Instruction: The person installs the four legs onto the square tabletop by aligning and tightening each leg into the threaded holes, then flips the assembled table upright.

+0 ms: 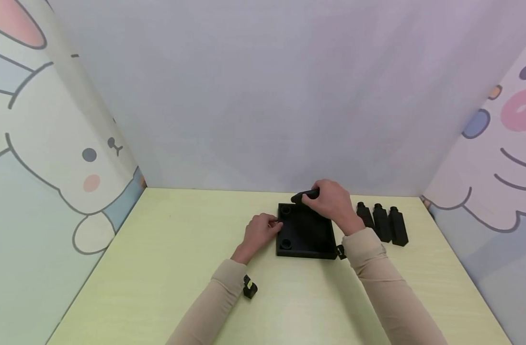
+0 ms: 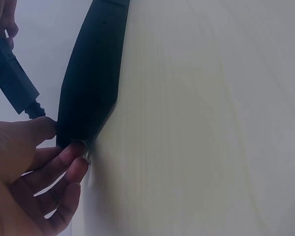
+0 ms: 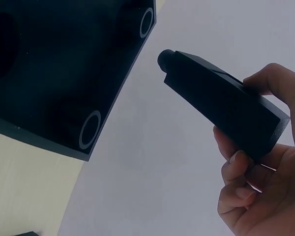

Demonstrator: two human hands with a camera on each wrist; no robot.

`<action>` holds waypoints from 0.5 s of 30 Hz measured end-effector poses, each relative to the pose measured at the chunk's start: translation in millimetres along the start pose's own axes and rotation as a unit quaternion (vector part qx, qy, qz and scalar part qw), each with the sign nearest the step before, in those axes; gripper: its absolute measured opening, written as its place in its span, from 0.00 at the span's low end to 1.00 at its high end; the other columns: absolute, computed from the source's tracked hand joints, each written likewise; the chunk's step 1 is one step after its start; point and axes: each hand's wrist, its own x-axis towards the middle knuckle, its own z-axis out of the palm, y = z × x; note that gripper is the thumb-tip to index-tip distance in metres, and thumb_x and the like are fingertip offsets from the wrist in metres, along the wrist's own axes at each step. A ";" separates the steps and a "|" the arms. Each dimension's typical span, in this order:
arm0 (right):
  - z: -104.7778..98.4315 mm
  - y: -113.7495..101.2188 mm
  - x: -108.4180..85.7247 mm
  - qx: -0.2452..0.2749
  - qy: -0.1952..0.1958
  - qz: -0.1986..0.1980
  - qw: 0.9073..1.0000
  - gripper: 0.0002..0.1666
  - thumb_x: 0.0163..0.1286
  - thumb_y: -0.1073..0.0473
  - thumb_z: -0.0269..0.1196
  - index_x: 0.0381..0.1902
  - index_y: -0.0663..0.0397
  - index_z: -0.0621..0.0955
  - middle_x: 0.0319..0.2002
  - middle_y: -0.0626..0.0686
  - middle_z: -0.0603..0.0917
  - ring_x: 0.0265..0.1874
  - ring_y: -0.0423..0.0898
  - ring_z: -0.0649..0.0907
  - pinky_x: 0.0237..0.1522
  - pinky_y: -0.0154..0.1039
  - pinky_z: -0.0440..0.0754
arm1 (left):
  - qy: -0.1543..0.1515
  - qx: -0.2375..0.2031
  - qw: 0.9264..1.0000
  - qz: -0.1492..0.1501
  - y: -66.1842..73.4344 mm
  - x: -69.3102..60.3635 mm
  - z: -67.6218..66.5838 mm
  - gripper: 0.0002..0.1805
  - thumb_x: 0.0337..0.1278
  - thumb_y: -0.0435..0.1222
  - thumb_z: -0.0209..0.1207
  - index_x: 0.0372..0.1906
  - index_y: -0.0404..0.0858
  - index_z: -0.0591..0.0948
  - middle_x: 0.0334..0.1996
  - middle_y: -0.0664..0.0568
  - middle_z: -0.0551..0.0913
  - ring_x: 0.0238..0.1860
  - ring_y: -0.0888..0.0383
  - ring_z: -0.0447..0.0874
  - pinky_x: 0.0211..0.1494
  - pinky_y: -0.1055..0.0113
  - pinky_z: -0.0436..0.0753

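Note:
A black square panel (image 1: 308,232) with a raised rim and round corner sockets (image 3: 90,130) lies on the table, socket side up. At its left side, my left hand (image 1: 258,232) pinches the edge, thumb over the rim and fingertips (image 2: 77,147) against the outer side. My right hand (image 1: 332,202) grips a black tapered table leg (image 3: 221,101) by its wide end, above the panel's far edge. The leg is tilted; its round peg (image 3: 165,60) points toward the panel, apart from the sockets. In the left wrist view that peg looks threaded.
To the right of the panel, three more black legs (image 1: 382,223) lie side by side, pegs pointing away. The pale wooden table (image 1: 181,230) meets a plain back wall (image 1: 254,105). Side walls carry cartoon animals. Each wrist wears a small black device (image 1: 250,287).

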 end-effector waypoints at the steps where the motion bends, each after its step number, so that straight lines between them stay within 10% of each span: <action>1: 0.4 -1.6 -0.1 -0.001 -0.002 -0.003 1.000 0.23 0.67 0.41 0.63 0.43 0.55 0.85 0.38 0.57 0.86 0.30 0.50 0.82 0.32 0.46 0.79 | -0.001 0.001 1.000 -0.001 0.1 0.1 -0.1 0.09 0.65 0.45 0.63 0.34 0.47 0.89 0.25 0.58 0.88 0.29 0.63 0.83 0.28 0.69 0.74; 15: 14.7 -11.5 4.1 -0.012 -0.035 -0.028 0.999 0.21 0.65 0.43 0.65 0.44 0.54 0.86 0.41 0.56 0.88 0.32 0.50 0.84 0.38 0.50 0.84 | 0.001 -0.015 1.000 0.005 -0.9 -1.0 3.7 0.10 0.67 0.44 0.62 0.30 0.46 0.87 0.22 0.57 0.86 0.25 0.64 0.78 0.26 0.69 0.71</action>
